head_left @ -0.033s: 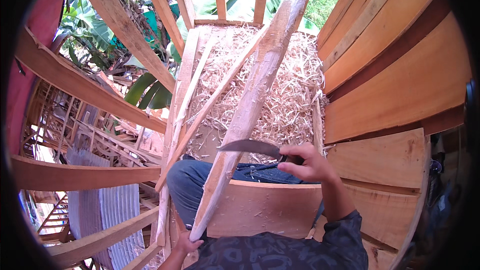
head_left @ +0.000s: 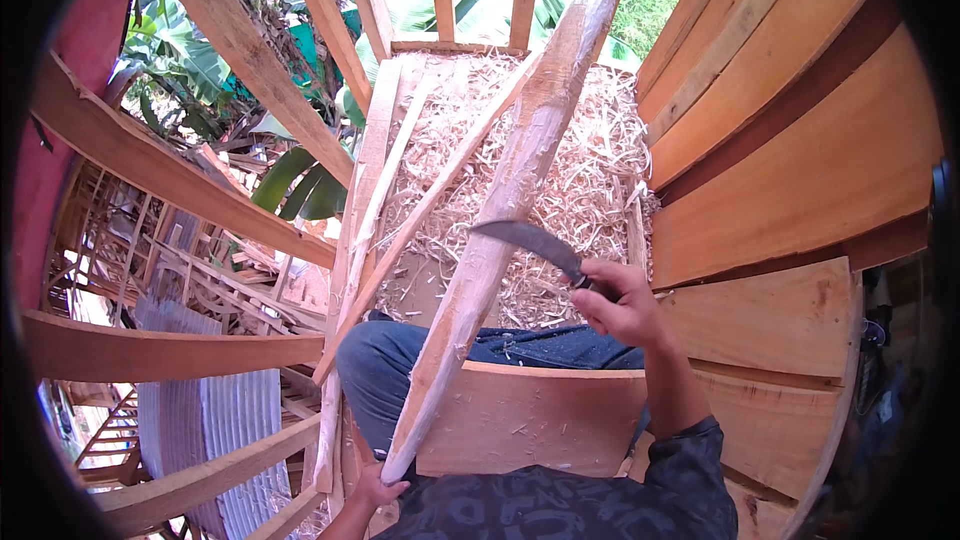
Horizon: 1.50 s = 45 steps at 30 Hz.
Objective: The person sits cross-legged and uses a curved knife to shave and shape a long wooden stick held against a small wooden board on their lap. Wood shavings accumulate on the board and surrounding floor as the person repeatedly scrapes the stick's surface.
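A long, partly peeled wooden pole [head_left: 478,270] slants from my lap up to the far right, past the top of the view. My left hand [head_left: 378,488] is closed around its near end. In my right hand [head_left: 618,300] is a knife [head_left: 535,243] with a curved dark blade and a dark handle. The blade's tip end lies over the pole about halfway along; whether it touches the wood I cannot tell. The pole passes beside my bent knee in blue jeans [head_left: 380,370].
Pale wood shavings [head_left: 590,180] cover the floor ahead. A thin wooden strip [head_left: 430,210] leans left of the pole. Wooden slats [head_left: 180,355] stand along the left, with corrugated metal sheets [head_left: 240,440] beyond. Broad planks [head_left: 800,160] form the right wall. A board [head_left: 530,420] spans before my torso.
My right hand has moved the knife forward and slightly right, farther up the pole, and the blade now tilts more. My left hand keeps its hold on the near end.
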Each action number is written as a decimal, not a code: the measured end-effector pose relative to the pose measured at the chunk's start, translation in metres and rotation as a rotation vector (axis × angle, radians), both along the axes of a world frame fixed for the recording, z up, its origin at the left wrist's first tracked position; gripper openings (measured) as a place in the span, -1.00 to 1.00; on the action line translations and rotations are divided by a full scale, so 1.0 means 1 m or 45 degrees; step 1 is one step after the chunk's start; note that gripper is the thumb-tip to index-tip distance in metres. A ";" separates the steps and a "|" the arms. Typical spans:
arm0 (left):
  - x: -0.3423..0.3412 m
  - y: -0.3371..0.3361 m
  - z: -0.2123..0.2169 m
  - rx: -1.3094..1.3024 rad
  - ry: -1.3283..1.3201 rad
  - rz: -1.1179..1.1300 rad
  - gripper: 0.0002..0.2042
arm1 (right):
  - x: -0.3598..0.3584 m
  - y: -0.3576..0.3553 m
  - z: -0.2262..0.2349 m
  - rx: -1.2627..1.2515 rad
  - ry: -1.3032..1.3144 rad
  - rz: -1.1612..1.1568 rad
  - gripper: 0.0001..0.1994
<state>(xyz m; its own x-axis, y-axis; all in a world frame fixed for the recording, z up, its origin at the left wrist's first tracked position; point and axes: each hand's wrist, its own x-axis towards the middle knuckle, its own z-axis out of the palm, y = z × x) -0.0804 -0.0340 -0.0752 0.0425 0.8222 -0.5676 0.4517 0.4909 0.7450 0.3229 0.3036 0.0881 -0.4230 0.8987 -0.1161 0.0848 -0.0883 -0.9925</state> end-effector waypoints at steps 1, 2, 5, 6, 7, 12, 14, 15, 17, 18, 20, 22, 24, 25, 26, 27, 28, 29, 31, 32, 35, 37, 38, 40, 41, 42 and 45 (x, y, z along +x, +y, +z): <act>-0.002 0.001 -0.003 -0.014 -0.020 -0.030 -0.59 | 0.001 0.007 0.000 0.057 0.157 -0.251 -0.79; -0.003 0.001 -0.005 -0.031 -0.033 -0.046 -0.59 | 0.004 0.011 0.000 0.108 0.004 -0.221 -0.79; -0.006 0.003 -0.010 0.023 -0.036 -0.081 -0.60 | -0.015 -0.002 -0.006 -0.032 0.085 -0.014 -0.78; -0.006 0.004 -0.011 0.015 -0.048 -0.083 -0.60 | -0.014 -0.001 -0.009 0.116 -0.008 0.104 -0.79; -0.007 0.006 -0.012 0.014 -0.065 -0.095 -0.61 | -0.013 0.002 -0.008 0.265 -0.102 0.220 -0.79; -0.013 0.005 -0.010 -0.106 -0.041 -0.157 -0.65 | -0.012 0.015 0.001 -0.055 0.041 -0.071 -0.79; -0.016 0.005 -0.019 -0.020 -0.085 -0.175 -0.65 | -0.023 0.007 0.000 0.067 0.070 0.128 -0.81; -0.018 0.003 -0.023 0.016 -0.107 -0.184 -0.65 | -0.025 0.007 -0.006 0.325 -0.047 0.300 -0.80; -0.021 0.000 -0.025 -0.099 -0.166 -0.106 -0.65 | -0.023 0.013 -0.007 0.309 -0.195 0.247 -0.76; -0.019 0.002 -0.022 -0.159 -0.198 -0.067 -0.65 | -0.021 0.020 0.000 -0.028 0.228 -0.188 -0.75; -0.014 0.011 -0.008 -0.122 -0.166 -0.143 -0.65 | -0.014 0.023 -0.001 0.043 0.180 -0.156 -0.76; -0.014 0.020 -0.008 -0.055 -0.164 -0.180 -0.66 | -0.033 0.006 0.008 -0.109 0.066 -0.140 -0.76; -0.014 0.016 -0.011 -0.004 -0.198 -0.167 -0.68 | -0.031 0.007 -0.001 0.242 -0.171 0.116 -0.78; -0.014 0.017 -0.014 0.032 -0.216 -0.170 -0.68 | -0.031 0.009 0.001 0.374 -0.208 0.116 -0.79; -0.013 0.023 -0.011 0.059 -0.239 -0.183 -0.68 | -0.030 0.011 0.002 0.498 -0.250 0.108 -0.80; -0.012 0.024 -0.007 0.085 -0.255 -0.185 -0.68 | -0.024 0.017 0.002 0.159 0.061 -0.268 -0.82; -0.012 0.020 -0.003 0.098 -0.251 -0.187 -0.68 | -0.021 0.031 0.007 0.146 0.410 -0.616 -0.82; -0.010 0.024 -0.002 0.132 -0.248 -0.189 -0.68 | -0.017 0.044 0.016 0.150 0.765 -0.957 -0.82; -0.014 0.025 -0.008 0.097 -0.205 -0.221 -0.68 | -0.003 0.041 0.019 0.319 0.597 -0.943 -0.82; -0.020 0.019 -0.018 0.029 -0.171 -0.261 -0.67 | 0.002 0.035 0.021 0.409 0.507 -0.943 -0.82; -0.020 0.022 -0.014 0.006 -0.201 -0.256 -0.66 | -0.012 0.006 0.013 0.379 0.122 -0.222 -0.82; -0.018 0.019 -0.014 -0.041 -0.229 -0.245 -0.66 | -0.024 0.001 0.006 0.461 -0.199 0.265 -0.80; -0.020 0.017 -0.015 -0.106 -0.220 -0.250 -0.67 | -0.029 0.004 0.004 0.487 -0.248 0.429 -0.80; -0.024 0.014 -0.016 -0.116 -0.215 -0.241 -0.70 | -0.015 0.012 0.005 0.343 -0.267 0.016 -0.76; -0.019 0.022 -0.013 -0.049 -0.222 -0.224 -0.72 | -0.006 0.018 0.003 0.308 -0.210 -0.117 -0.76; -0.015 0.027 -0.011 0.019 -0.228 -0.205 -0.72 | -0.003 0.023 0.001 0.273 -0.152 -0.248 -0.75; -0.023 0.018 -0.025 0.039 -0.248 -0.297 -0.72 | -0.034 0.001 -0.006 0.200 -0.082 -0.213 -0.76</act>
<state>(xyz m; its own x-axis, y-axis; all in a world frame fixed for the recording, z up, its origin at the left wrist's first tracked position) -0.1031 -0.0163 -0.1002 0.3380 0.7942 -0.5049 0.3967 0.3663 0.8417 0.2887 0.3043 0.0821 -0.2629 0.9648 0.0087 0.1452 0.0485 -0.9882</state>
